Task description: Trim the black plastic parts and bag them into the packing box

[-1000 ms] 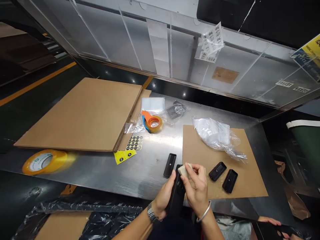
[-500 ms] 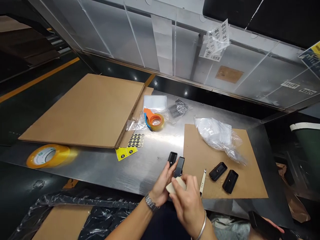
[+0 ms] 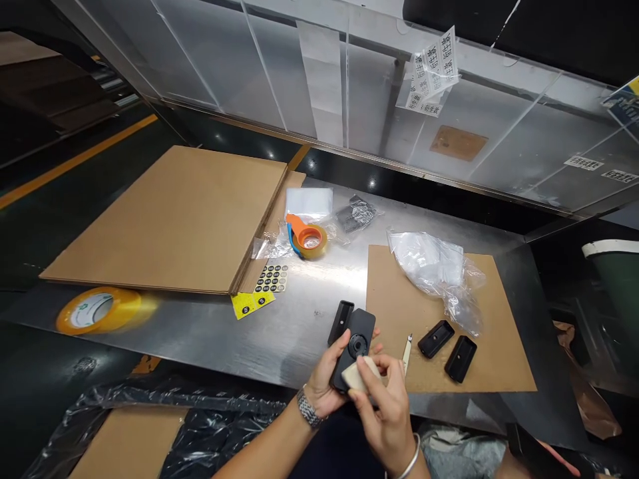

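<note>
My left hand is closed round a black plastic housing, whose flat face with a raised round ring in the middle is turned up. Pinched in my right hand is a beige sponge-like block, pressed against the lower end of the housing. Just beyond my left fingers lies a black open shell on the metal table. Right of my hands, a slim cream tool with a metal tip rests on a cardboard sheet. Two more black shells lie on that sheet.
A cardboard stack covers the table's left part, with a tape roll in front. Behind are an orange tape dispenser, sticker sheets and clear plastic bags. A translucent panel borders the far side.
The black housing in my left hand has turned so its broad ringed face shows instead of its narrow side. My right hand has moved slightly right with the beige block.
</note>
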`<state>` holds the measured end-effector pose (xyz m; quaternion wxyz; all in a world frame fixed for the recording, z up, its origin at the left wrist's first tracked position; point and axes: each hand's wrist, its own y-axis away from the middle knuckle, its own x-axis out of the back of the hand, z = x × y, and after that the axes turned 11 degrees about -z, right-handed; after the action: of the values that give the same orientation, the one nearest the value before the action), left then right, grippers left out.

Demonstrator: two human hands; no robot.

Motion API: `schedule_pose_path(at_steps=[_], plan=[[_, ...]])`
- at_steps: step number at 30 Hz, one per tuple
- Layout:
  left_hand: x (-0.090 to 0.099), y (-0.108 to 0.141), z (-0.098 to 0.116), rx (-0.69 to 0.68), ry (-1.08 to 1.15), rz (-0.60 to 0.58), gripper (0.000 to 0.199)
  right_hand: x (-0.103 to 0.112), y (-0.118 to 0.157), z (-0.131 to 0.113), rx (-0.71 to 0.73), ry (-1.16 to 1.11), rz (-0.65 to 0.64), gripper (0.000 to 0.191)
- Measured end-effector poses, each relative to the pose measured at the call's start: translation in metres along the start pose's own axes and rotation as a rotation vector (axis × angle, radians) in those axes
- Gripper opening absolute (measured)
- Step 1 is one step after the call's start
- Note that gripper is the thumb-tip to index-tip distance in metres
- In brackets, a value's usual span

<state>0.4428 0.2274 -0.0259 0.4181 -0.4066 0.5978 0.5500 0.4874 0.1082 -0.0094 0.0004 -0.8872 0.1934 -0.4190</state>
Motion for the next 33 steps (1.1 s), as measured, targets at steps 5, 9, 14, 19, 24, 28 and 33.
schedule_pose_path(at_steps=[5,9,14,19,24,28,33], plan=[[-0.007,0.004,-0.003,-0.188,-0.120,0.169,0.041,0.005,-0.007,-0.003,0.013,-0.001,-0.003,0.049],[-0.007,0.001,0.003,-0.249,-0.015,0.181,0.032,0.009,-0.005,0.014,-0.087,-0.004,0.089,0.046],[-0.001,-0.008,0.009,-0.175,0.169,0.299,0.027,0.002,-0.009,0.001,0.005,-0.003,0.106,0.049],[-0.004,-0.003,0.007,-0.070,0.204,0.276,0.029,-0.006,-0.010,0.000,0.161,0.092,0.121,0.051],[-0.002,0.005,0.011,-0.028,0.168,0.029,0.036,0.007,-0.003,0.014,0.032,-0.072,0.166,0.052],[0.004,0.004,0.012,0.149,0.089,-0.083,0.046,0.010,-0.005,0.004,0.205,-0.124,0.021,0.051],[0.011,0.008,0.004,0.033,-0.126,0.041,0.025,0.014,-0.015,0.011,0.106,-0.097,0.121,0.052]])
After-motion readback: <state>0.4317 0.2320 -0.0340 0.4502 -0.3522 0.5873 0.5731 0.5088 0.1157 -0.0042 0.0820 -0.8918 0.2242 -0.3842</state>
